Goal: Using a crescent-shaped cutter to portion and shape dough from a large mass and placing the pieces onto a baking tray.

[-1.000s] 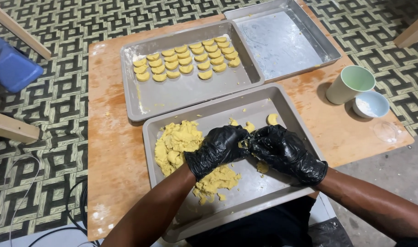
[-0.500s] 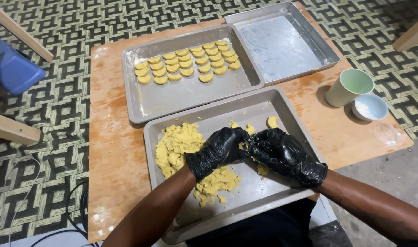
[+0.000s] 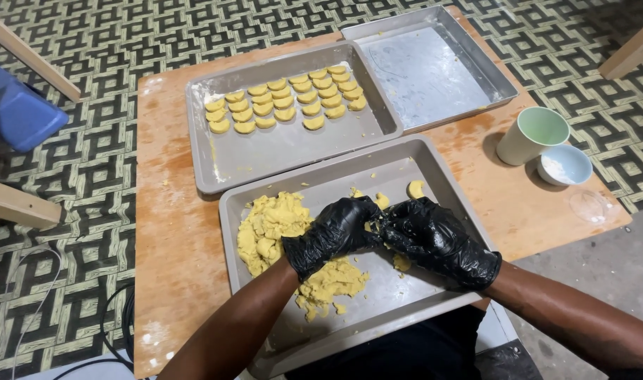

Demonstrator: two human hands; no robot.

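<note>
Glossy black-gloved hands (image 3: pixel 392 236) pinch crumbly yellow dough (image 3: pixel 279 229) over metal tray (image 3: pixel 434 176).

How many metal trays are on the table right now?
3. The near tray holds loose yellow dough under both gloved hands; the middle tray, just behind it, carries rows of shaped pieces; the far tray, at the back right, holds no dough. None looks hidden.

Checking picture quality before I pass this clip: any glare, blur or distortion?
Head view: sharp throughout, no motion blur on the gloved left hand or right hand; soft sheen on the empty tray and on the gloves; mild wide-angle bending at the table edges; shadows soft.
</note>
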